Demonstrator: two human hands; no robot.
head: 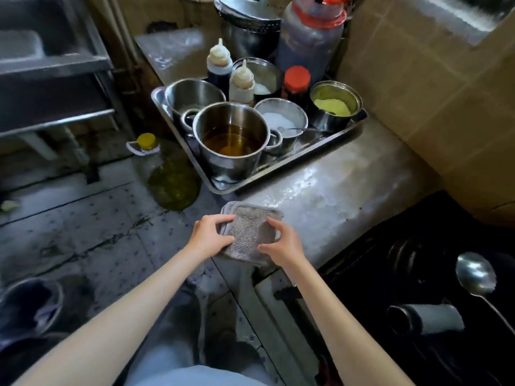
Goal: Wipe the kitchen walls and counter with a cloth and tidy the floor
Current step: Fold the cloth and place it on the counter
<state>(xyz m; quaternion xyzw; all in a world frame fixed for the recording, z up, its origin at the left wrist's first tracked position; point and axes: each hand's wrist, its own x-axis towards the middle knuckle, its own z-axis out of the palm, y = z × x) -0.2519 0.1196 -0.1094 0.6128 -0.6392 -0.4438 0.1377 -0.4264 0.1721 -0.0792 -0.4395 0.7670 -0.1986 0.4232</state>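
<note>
At the near edge of the steel worktop (348,185), both hands grip a folded grey cloth (246,234) from opposite sides. The left hand (210,235) has its fingers (223,218) curled over the cloth's left edge, thumb lower down; the right hand (281,242) curls round the right edge the same way. The cloth lies flat against the worktop corner, its near part seeming to overhang the edge slightly, so the wiping stroke appears about to start here.

Just beyond the cloth sits a metal tray (281,169) crowded with containers, its near-left corner jutting past the worktop over the floor (83,224). Nearest stands an open pot of oil (232,140), with bowls of white and yellow powder and squeeze bottles behind.

A forward stroke could shove the tray, tipping the pot or slopping oil onto the worktop. An oil jug (167,171) stands on the floor below that corner. To the right a ladle (476,274) rests over the dark stove, which a sideways sweep could knock.
</note>
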